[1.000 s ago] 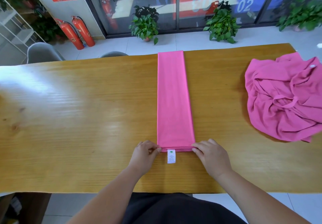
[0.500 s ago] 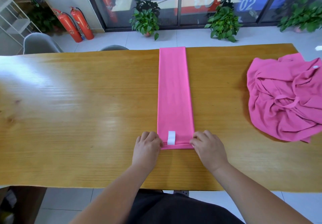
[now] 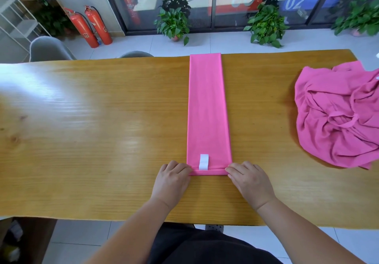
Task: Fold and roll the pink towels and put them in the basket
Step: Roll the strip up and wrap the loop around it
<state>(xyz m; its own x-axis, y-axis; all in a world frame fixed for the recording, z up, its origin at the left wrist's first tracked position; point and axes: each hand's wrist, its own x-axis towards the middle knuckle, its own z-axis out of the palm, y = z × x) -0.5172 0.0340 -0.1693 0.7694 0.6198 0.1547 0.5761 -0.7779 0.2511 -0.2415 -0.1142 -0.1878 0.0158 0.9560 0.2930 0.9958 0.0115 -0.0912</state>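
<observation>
Two hands sit at the near end of the folded towel, a long, narrow pink strip lying flat down the middle of the counter, with its far end at the counter's far edge. The left hand and right hand each curl their fingers onto one corner of the near end, pinching a thin ridge of cloth barely one turn deep. A white label loops up on the strip just beyond that ridge.

The folding of this towel looks done and the rolling is at its first turn. The next move probably calls for even pressure from both sides, pushing the ridge away along the strip so the roll stays tight and square.

The cloth looks thin, smooth and matte, with crisp straight edges. The counter is glossy varnished wood with visible grain and glare. A crumpled towel, also pink, lies in a creased heap well apart on the right, not yet folded. No basket is in view.
</observation>
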